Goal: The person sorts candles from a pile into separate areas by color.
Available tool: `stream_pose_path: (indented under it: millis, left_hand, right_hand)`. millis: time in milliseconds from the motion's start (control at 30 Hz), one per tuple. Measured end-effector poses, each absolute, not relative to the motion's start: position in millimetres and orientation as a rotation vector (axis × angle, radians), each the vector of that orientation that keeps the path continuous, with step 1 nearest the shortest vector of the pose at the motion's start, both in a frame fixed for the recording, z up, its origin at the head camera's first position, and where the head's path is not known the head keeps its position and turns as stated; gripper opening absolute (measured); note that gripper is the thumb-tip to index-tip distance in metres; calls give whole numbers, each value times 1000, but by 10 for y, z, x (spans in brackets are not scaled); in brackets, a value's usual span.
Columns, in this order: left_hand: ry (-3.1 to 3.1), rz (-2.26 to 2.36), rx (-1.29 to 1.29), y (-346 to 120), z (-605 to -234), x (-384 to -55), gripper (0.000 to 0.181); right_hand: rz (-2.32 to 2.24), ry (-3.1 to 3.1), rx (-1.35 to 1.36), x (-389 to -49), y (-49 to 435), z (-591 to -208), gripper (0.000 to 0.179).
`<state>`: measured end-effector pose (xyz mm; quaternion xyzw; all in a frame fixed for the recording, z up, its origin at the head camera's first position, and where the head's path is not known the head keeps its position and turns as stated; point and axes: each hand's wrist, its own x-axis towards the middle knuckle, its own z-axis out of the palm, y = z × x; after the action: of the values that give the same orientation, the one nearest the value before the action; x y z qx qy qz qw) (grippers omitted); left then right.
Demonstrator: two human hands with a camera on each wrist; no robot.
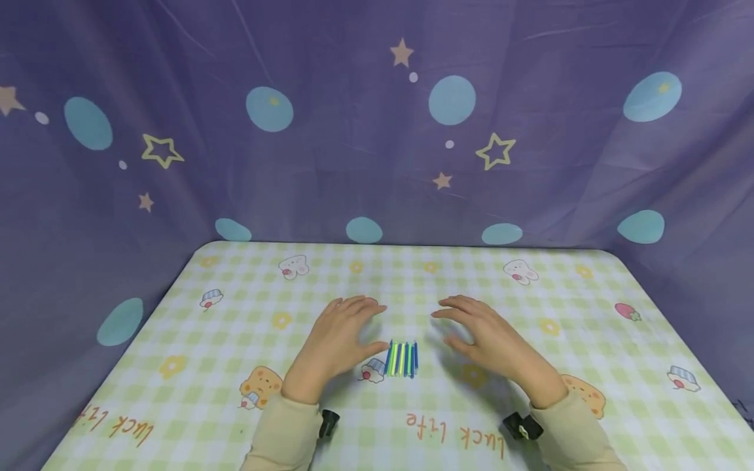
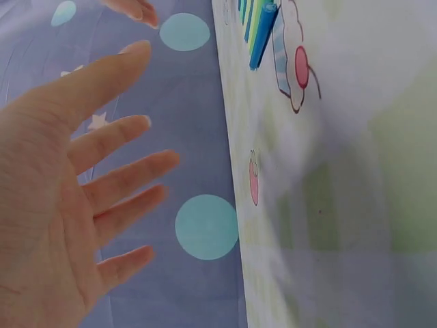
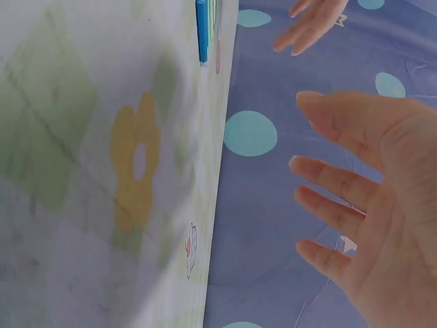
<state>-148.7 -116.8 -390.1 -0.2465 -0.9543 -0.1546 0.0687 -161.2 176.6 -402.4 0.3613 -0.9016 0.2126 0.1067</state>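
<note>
A row of several thin blue and yellow-green sticks [image 1: 402,360] lies side by side on the tablecloth between the two hands. To its left, my left hand [image 1: 336,337] hovers with fingers spread and gently bent, holding nothing; the thumb tip appears close to the row's upper left corner. On the other side my right hand [image 1: 493,337] is raised above the cloth, thumb apart from the fingers, with nothing in it. Stick ends [image 2: 263,37] show at the top of the left wrist view. In the right wrist view, a blue stick [image 3: 203,31] appears at the top edge.
A green-and-white checked tablecloth [image 1: 235,347] with printed cartoons covers the table. Behind it hangs a purple curtain [image 1: 365,170] with stars and blue ovals. Black wrist devices [image 1: 328,424] sit at both cuffs, near the cloth.
</note>
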Motion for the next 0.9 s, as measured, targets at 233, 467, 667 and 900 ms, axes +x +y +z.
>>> stream_pose_path:
  millis: [233, 467, 667, 900]
  left_hand:
    - [-2958, -619, -679, -1184, -3924, -1510, 41]
    - [-3033, -786, -716, -1193, -3981, -1620, 25]
    - [-3169, -1017, -690, -1152, -4008, -1727, 21]
    - [-3264, -1119, -648, -1067, -4028, -1765, 20]
  right_hand:
    - [689, -2703, 1121, -1619, 1705, -4074, 33]
    - [759, -2769, 1169, -1676, 1603, -4088, 24]
    - [896, -2803, 1236, -1801, 1520, -4084, 18]
    - [1017, -2917, 1236, -1867, 1451, -4108, 13]
